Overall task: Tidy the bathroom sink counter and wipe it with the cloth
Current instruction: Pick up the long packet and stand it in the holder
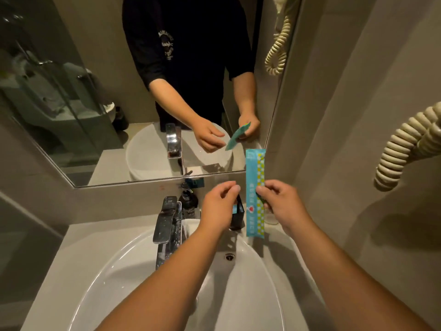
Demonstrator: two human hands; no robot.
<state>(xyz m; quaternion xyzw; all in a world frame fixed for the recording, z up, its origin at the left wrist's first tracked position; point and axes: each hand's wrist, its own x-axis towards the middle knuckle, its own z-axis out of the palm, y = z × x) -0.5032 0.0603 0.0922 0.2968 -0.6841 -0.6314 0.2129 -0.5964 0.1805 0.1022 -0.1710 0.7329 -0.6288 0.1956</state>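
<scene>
My right hand (280, 201) pinches a long blue packet with a green dotted stripe (254, 175) and holds it upright over the back of the sink. My left hand (218, 206) hovers just left of the packet, fingers curled and apart, with nothing in it. Behind and below my left hand stands a small dark box with a blue label (238, 215) on the grey counter (78, 242). A folded white cloth (191, 226) lies on the counter behind the white basin (133, 278), partly hidden by my left wrist.
A chrome tap (165, 220) rises at the basin's back left. A dark pump bottle (189, 199) stands against the wall under the mirror (107, 103). A small white dish (272, 218) sits at the right. A coiled cream cord (405, 146) hangs on the right wall.
</scene>
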